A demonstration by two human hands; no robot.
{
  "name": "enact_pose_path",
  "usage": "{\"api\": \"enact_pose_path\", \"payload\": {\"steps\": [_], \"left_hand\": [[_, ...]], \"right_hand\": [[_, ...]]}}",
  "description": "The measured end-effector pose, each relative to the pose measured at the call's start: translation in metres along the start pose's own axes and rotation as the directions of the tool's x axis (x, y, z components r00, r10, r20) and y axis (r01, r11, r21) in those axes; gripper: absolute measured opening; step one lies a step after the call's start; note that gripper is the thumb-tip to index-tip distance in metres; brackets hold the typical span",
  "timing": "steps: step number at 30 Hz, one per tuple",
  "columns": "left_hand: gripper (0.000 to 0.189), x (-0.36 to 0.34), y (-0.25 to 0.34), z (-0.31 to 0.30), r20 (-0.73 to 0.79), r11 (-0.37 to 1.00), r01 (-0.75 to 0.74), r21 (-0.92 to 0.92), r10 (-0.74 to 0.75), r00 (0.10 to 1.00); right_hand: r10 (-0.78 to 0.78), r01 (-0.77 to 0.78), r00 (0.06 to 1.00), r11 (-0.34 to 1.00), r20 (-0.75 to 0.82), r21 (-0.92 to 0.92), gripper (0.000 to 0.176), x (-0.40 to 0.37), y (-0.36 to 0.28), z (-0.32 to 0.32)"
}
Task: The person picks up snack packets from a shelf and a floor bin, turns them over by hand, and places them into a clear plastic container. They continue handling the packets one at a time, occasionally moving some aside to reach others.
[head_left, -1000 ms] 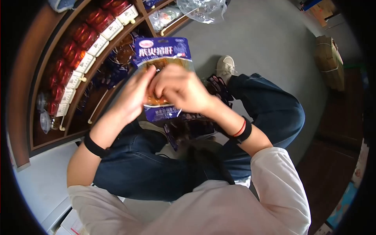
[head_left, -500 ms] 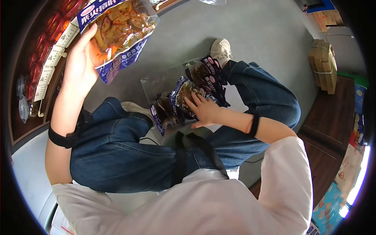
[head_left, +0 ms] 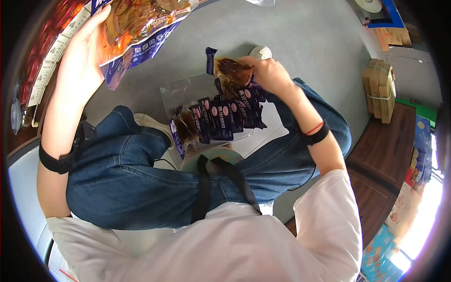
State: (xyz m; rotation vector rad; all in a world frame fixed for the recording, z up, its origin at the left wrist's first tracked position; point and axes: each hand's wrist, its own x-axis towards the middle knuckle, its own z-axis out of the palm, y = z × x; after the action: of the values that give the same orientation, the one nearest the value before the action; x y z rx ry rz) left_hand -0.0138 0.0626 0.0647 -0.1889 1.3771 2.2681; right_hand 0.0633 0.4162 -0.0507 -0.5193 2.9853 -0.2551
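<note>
The person wears a plain white shirt [head_left: 221, 249] with loose short sleeves [head_left: 329, 202], dark blue jeans [head_left: 112, 192] with visible seams, and pale shoes [head_left: 152, 126]. A black band [head_left: 55, 162] rings the left forearm [head_left: 62, 113]; another black band [head_left: 318, 135], beside a thin red cord [head_left: 314, 128], rings the right forearm [head_left: 303, 108]. Two flat black straps [head_left: 202, 188] spread apart toward the hem.

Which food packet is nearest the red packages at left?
The purple-and-clear plastic food packet in the left hand; the others are farther right, in the right hand or the clear plastic box.
</note>
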Motion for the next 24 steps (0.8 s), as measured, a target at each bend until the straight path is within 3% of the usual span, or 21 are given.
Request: {"api": "enact_pose_path", "payload": {"steps": [4,5,8,10,13,17,19,24], "left_hand": [[0.038,0.008,-0.003,-0.007,0.14,0.999,0.043,-0.019,-0.04,0.989],[0.037,0.007,-0.004,-0.009,0.174,0.998,0.054,-0.02,-0.05,0.984],[0.037,0.007,-0.006,-0.006,0.144,0.999,0.047,-0.021,-0.044,0.989],[0.037,0.006,-0.006,0.0,0.124,0.999,0.036,-0.014,-0.034,0.992],[0.036,0.003,-0.007,0.006,0.098,1.0,0.025,-0.011,-0.024,0.995],[0.036,0.002,-0.008,0.012,0.077,1.0,0.006,-0.018,-0.005,0.997],[0.036,0.002,-0.007,0.015,0.075,1.0,-0.003,-0.018,0.005,0.997],[0.035,-0.001,-0.006,0.021,0.063,0.999,-0.019,-0.028,0.021,0.998]], "right_hand": [[0.159,-0.122,0.951,0.981,0.264,-0.151,0.043,-0.002,0.024,-0.007],[0.153,-0.115,0.951,0.982,0.267,-0.152,0.043,-0.001,0.029,-0.003],[0.242,-0.203,0.895,0.969,0.375,-0.141,0.043,0.003,0.035,0.004],[0.076,-0.147,0.899,0.98,0.431,0.134,0.042,0.006,0.041,0.007],[-0.026,-0.103,0.909,0.954,0.416,0.283,0.039,0.016,0.045,0.002],[-0.016,-0.106,0.952,0.919,0.305,0.379,0.036,0.02,0.033,-0.005],[0.224,-0.246,0.873,0.969,0.433,-0.005,0.031,0.018,0.031,0.005],[0.331,-0.321,0.818,0.941,0.471,-0.103,0.026,0.016,0.049,0.041]]}}
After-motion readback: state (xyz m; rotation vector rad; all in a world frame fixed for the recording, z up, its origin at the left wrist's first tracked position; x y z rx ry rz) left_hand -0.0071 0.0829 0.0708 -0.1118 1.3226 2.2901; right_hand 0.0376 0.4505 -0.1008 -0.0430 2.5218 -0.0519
